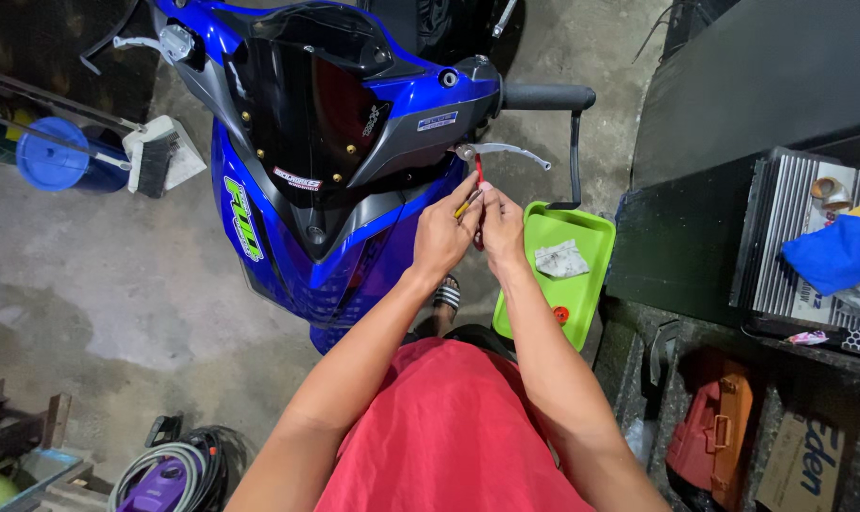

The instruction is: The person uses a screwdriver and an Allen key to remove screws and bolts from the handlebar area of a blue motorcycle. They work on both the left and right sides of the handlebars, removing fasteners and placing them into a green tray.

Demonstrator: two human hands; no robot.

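Both forearms reach forward, wrists close together. The left hand [442, 235] and right hand [502, 228] pinch a slim screwdriver [476, 185] (red shaft, yellowish handle) upright, its tip just under the silver brake lever [506, 152] of the blue scooter [325, 142].

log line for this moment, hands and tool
left hand: on screwdriver | right hand: on screwdriver | tip: near brake lever | green tray: beside
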